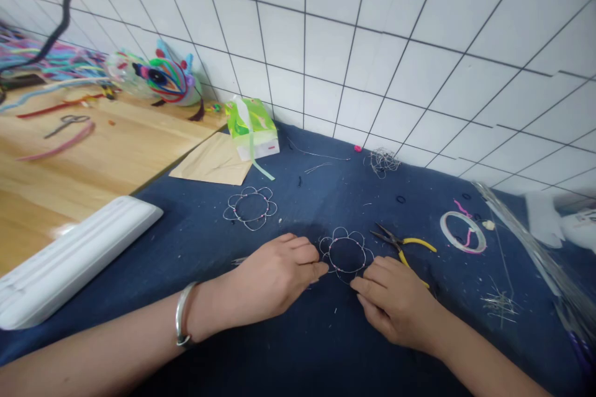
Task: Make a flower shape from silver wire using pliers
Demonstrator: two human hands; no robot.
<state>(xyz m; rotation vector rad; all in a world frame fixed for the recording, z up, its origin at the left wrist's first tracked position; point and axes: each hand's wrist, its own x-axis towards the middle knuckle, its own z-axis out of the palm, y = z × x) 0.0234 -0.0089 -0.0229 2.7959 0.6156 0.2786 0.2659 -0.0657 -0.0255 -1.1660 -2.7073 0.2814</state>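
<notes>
While the head view is looking down on the blue-covered tabletop, a wire flower with small pink beads is lying just left of the yellow-handled pliers. Farther left of the pliers, the left hand is curling its fingers inward, apparently pinching the flower's edge; just below the pliers, the right hand is pinching the lower petal wire between thumb and forefinger, the other fingers folded.

Because the wire is looking thin, uneven pressure could be warping the ring or shifting its beads. The pliers' tips are pointing toward the petals, so a bump from the right hand could be catching them. Well left of the pliers, a second wire flower is lying within the left hand's reach, risking a snag; below right, loose wire pieces are risking a prick.
</notes>
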